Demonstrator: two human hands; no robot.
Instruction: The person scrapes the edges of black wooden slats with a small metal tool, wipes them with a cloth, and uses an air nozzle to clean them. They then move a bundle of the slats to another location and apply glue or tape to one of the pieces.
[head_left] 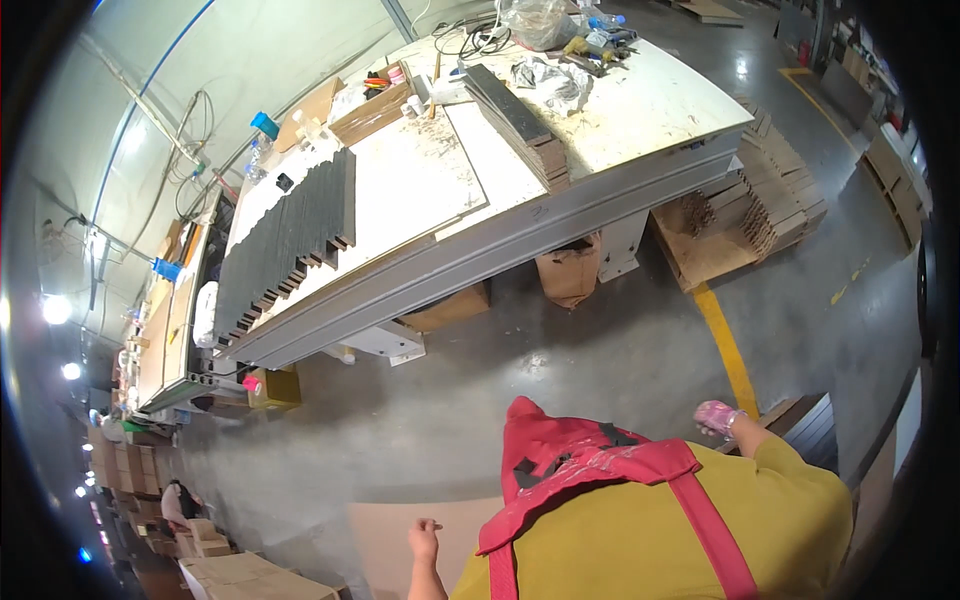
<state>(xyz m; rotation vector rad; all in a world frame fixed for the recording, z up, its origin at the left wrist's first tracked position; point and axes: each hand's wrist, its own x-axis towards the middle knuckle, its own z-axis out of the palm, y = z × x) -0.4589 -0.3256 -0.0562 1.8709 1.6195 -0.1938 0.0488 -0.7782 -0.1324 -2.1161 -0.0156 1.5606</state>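
My left hand (pixel 424 541) is bare and hangs low at the front, over a brown board (pixel 375 532). Its fingers are curled in, and nothing shows in them. Out to the right, my right hand (pixel 716 419) wears a pink patterned glove with the fingers bent closed, and no object shows in it. It is nearest to some dark panels (pixel 810 435) beside my arm. Neither hand touches the white worktable (pixel 640 120) ahead. A row of dark strips (pixel 290 235) lies on the table's left part, and a stack of dark-topped strips (pixel 512 115) lies further right.
Stacked brown strips (pixel 780 190) stand on the floor right of the table. A brown bag (pixel 568 275) is under it. Cordless tools (pixel 595 50), plastic wrap and a wooden box (pixel 370 115) sit on top. A yellow line (pixel 725 345) crosses the floor; another person (pixel 180 503) is far left.
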